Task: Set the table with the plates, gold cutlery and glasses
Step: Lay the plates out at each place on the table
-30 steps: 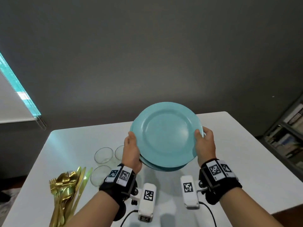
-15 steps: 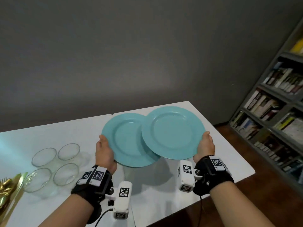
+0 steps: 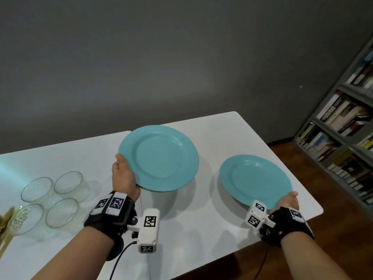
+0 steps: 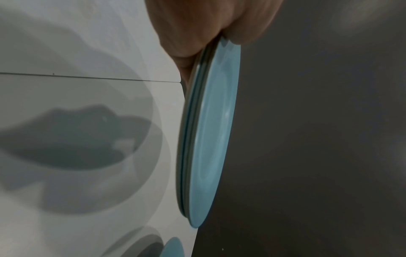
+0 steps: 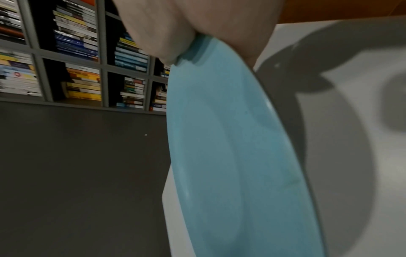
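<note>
My left hand (image 3: 123, 174) grips the left rim of a stack of teal plates (image 3: 159, 160) held above the white table (image 3: 212, 223). The left wrist view shows that stack of plates (image 4: 208, 132) edge-on, with the thumb on top and several rims layered. My right hand (image 3: 287, 200) pinches the near rim of a single teal plate (image 3: 256, 180), low over the table's right end. In the right wrist view this plate (image 5: 230, 147) slants close above its own shadow. Several clear glasses (image 3: 52, 195) stand at the left, and gold cutlery (image 3: 5, 227) lies at the left edge.
A grey bookshelf (image 3: 347, 126) full of books stands to the right, beyond the table's end. A grey wall runs behind the table. A seam (image 4: 87, 77) crosses the tabletop beneath the left-hand stack. Brown floor shows past the right table edge.
The right hand has drawn one plate off the stack and carried it right and down toward the table's right end. The left hand keeps the remaining stack. The view has swung right.
</note>
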Tool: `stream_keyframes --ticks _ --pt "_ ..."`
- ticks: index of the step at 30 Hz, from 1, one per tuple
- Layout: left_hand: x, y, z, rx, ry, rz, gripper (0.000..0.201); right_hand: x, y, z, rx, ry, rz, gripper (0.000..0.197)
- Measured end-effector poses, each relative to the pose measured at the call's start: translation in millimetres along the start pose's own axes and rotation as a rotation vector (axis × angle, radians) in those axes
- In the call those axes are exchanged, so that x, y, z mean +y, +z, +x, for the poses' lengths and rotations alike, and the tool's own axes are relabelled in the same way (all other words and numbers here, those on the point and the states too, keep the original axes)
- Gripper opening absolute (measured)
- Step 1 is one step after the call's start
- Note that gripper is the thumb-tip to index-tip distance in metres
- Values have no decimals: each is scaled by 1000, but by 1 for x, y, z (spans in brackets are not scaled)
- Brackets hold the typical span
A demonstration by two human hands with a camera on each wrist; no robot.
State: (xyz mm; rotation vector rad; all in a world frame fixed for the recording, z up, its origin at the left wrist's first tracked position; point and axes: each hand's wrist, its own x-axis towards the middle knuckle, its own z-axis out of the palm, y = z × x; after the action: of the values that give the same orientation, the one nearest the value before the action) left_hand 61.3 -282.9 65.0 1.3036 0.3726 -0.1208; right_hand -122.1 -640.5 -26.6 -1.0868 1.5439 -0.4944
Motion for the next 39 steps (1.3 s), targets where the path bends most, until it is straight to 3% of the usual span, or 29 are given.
stream_keyframes --ticks 3,8,15,39 --pt "-8 2 4 5 -19 -21 60 7 3 11 35 65 21 62" --pt "-13 10 3 -18 -51 -29 56 49 15 97 87 105 -57 74" --pt "-17 26 -2 -39 -54 -19 53 7 8 37 48 131 -148 68" --pt "-27 58 -8 -41 -128 6 52 -11 -24 33 59 259 -316 71"
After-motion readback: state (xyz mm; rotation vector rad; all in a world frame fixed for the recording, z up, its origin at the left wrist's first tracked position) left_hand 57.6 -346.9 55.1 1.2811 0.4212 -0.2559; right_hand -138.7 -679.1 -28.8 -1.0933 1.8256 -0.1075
